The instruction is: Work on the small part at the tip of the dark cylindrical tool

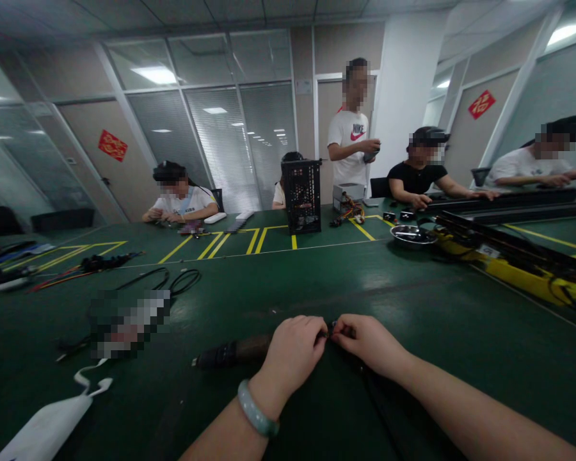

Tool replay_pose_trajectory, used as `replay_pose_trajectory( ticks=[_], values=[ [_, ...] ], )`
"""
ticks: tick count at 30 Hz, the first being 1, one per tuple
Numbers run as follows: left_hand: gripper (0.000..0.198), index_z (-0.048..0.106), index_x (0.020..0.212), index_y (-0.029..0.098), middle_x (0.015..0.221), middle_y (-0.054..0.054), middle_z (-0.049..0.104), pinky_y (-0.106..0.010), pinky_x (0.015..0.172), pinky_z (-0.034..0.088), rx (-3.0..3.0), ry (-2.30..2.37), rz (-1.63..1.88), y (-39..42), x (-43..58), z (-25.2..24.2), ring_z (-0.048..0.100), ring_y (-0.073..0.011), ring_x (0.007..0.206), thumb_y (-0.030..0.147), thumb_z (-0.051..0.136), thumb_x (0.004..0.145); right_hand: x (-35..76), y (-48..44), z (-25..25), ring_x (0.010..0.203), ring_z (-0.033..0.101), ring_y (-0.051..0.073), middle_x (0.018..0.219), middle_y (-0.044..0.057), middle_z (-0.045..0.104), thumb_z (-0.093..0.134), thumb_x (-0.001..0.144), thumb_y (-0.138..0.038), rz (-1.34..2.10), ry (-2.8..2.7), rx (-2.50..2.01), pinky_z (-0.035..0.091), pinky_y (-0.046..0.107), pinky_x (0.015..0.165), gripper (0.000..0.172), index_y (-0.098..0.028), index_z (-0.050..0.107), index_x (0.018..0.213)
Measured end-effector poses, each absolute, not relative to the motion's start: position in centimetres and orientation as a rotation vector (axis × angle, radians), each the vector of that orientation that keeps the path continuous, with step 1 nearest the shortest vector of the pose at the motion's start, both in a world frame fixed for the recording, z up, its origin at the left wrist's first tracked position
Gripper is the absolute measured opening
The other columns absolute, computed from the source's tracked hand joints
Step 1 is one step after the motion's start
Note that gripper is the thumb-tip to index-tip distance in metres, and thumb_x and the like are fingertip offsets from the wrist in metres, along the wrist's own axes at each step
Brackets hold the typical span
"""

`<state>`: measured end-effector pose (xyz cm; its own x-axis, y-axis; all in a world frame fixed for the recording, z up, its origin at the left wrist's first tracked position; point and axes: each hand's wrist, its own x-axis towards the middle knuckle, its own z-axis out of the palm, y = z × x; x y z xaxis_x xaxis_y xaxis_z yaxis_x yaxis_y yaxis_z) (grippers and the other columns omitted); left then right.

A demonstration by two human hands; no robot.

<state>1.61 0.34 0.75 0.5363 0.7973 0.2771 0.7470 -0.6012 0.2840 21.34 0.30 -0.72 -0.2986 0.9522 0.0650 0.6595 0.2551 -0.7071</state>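
Note:
My left hand (292, 362), with a pale green bangle (256, 408) on its wrist, and my right hand (369, 344) meet low in the middle of the view. Their fingertips pinch a small black cable end (335, 330), mostly hidden by my fingers. A thick black sleeved cable bundle (233, 352) lies on the green table (413, 294), running left from my left hand. A thin dark cable (372, 397) runs down toward me beneath my right forearm.
Coiled black cables (185, 282) and a pixelated patch (129, 323) lie to the left, with a white strap (48, 426) near me. Several seated co-workers (417, 169) and a standing person (352, 134) are across the table, near a black mesh computer case (301, 195) and metal bowl (413, 235).

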Motion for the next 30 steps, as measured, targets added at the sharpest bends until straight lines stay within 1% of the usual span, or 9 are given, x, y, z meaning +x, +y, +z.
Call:
replay_pose_trajectory(
  ticks=[4, 12, 16, 20, 23, 26, 30],
  values=[
    [0.014, 0.061, 0.098, 0.024, 0.097, 0.001, 0.064, -0.033, 0.085, 0.044, 2.647, 1.288, 0.556, 0.59, 1.48, 0.72, 0.058, -0.0184, 0.092, 0.017, 0.058, 0.086, 21.25, 0.40, -0.63, 0.065, 0.059, 0.014, 0.073, -0.002, 0.067, 0.059, 0.085, -0.027, 0.746, -2.051, -1.461, 0.037, 0.021, 0.057, 0.010, -0.021, 0.067, 0.083],
    [0.012, 0.061, 0.096, 0.022, 0.092, -0.001, 0.061, -0.031, 0.083, 0.044, 2.632, 1.211, 0.536, 0.60, 1.01, 1.00, 0.056, -0.0185, 0.089, 0.017, 0.058, 0.086, 21.23, 0.24, -0.62, 0.066, 0.060, 0.014, 0.074, -0.001, 0.068, 0.059, 0.085, -0.028, 0.803, -2.040, -1.443, 0.038, 0.021, 0.057, 0.011, -0.020, 0.067, 0.084],
    [0.011, 0.060, 0.096, 0.023, 0.090, 0.000, 0.060, -0.030, 0.078, 0.044, 2.658, 1.240, 0.523, 0.34, 1.06, 1.24, 0.056, -0.0182, 0.086, 0.019, 0.059, 0.086, 21.28, 0.35, -0.95, 0.065, 0.060, 0.014, 0.073, -0.002, 0.068, 0.059, 0.085, -0.028, 0.818, -2.049, -1.425, 0.038, 0.021, 0.057, 0.011, -0.021, 0.067, 0.084],
    [0.014, 0.058, 0.097, 0.025, 0.090, 0.001, 0.060, -0.031, 0.074, 0.043, 2.667, 1.332, 0.493, 0.09, 1.32, 1.39, 0.057, -0.0189, 0.086, 0.025, 0.064, 0.085, 21.42, 0.43, -1.05, 0.065, 0.060, 0.014, 0.073, -0.002, 0.068, 0.059, 0.085, -0.028, 0.834, -2.038, -1.426, 0.039, 0.021, 0.056, 0.011, -0.020, 0.067, 0.084],
    [0.010, 0.058, 0.095, 0.024, 0.091, 0.001, 0.061, -0.032, 0.076, 0.043, 2.655, 1.372, 0.490, 0.00, 1.50, 1.37, 0.058, -0.0195, 0.087, 0.026, 0.063, 0.086, 21.45, 0.37, -0.88, 0.065, 0.060, 0.013, 0.072, -0.002, 0.067, 0.059, 0.084, -0.028, 0.825, -2.036, -1.426, 0.039, 0.021, 0.056, 0.011, -0.020, 0.067, 0.083],
    [0.006, 0.059, 0.093, 0.024, 0.094, 0.000, 0.063, -0.034, 0.080, 0.044, 2.650, 1.357, 0.523, -0.07, 1.63, 1.32, 0.058, -0.0196, 0.089, 0.022, 0.060, 0.087, 21.41, 0.31, -0.70, 0.064, 0.059, 0.013, 0.072, -0.002, 0.067, 0.060, 0.085, -0.028, 0.829, -2.041, -1.412, 0.039, 0.021, 0.056, 0.011, -0.020, 0.067, 0.083],
    [0.015, 0.060, 0.098, 0.024, 0.103, -0.001, 0.064, -0.034, 0.087, 0.043, 2.676, 1.297, 0.546, -0.16, 1.76, 1.32, 0.058, -0.0191, 0.096, 0.015, 0.056, 0.087, 21.34, 0.36, -0.76, 0.065, 0.060, 0.013, 0.073, -0.002, 0.067, 0.060, 0.085, -0.028, 0.837, -2.040, -1.400, 0.039, 0.021, 0.057, 0.011, -0.020, 0.067, 0.083]
  ],
)
